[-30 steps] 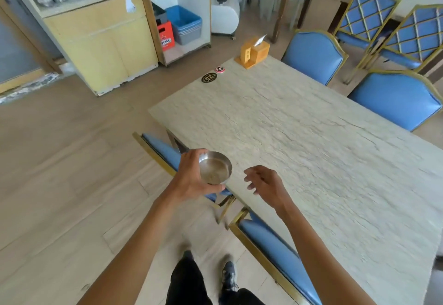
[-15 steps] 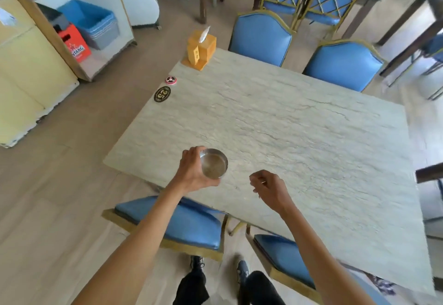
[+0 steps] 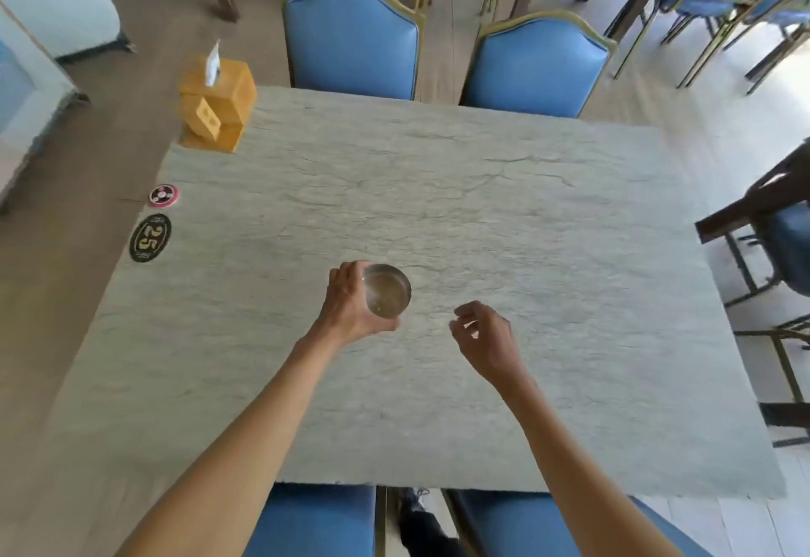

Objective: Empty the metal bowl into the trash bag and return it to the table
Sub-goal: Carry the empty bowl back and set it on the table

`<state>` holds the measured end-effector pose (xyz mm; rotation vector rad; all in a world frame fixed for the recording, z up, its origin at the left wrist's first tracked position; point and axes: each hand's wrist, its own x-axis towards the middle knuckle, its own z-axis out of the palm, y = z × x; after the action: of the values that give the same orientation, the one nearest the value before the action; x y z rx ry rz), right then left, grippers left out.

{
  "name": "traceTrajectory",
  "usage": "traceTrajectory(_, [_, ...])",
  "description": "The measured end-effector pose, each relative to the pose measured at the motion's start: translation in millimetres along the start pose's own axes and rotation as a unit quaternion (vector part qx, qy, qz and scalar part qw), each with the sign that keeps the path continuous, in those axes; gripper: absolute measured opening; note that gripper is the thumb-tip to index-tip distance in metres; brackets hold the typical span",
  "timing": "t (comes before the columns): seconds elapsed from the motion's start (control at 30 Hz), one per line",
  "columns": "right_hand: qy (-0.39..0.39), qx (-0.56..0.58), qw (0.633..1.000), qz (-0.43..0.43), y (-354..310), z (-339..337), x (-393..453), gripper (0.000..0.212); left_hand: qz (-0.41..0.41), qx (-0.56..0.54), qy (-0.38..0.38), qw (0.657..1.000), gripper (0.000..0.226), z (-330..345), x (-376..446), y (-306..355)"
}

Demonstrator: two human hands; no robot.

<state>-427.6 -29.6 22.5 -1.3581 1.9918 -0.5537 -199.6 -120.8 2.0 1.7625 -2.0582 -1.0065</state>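
Metal bowl (image 3: 387, 296) is held in the left hand (image 3: 348, 304), over the middle part of the stone-patterned table (image 3: 526, 250); whether its bottom touches the tabletop cannot be told. The left fingers wrap the bowl's left side and the thumb lies under its near edge, so the grip is closed on the bowl. The bowl stands upright with the opening to the camera, and its inside looks shiny with some faint residue. The right hand (image 3: 484, 339) hovers just beside the bowl on the right, holding nothing, with the fingers loosely curled and a little apart. At the far left corner of the table stands a yellow tissue box (image 3: 218, 107). Near the left edge lie a small round red coaster (image 3: 163, 196) and an oval black tag with the number 25 (image 3: 150, 237). Blue chairs (image 3: 350, 37) stand at the far side.
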Motion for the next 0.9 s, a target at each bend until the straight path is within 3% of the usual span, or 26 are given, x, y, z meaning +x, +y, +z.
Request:
traceTrajectory(0.37, [0.02, -0.027, 0.999, 0.0, 45.9, 1.4, 100.8, 0.039, 0.036, 0.03, -0.016, 0.999, 0.113, 65.4, 106.1, 26.1])
traceTrajectory(0.9, [0.052, -0.033, 0.998, -0.005, 84.4, -14.8, 148.5, 0.036, 0.077, 0.109, 0.011, 0.991, 0.114, 91.5, 187.1, 62.9])
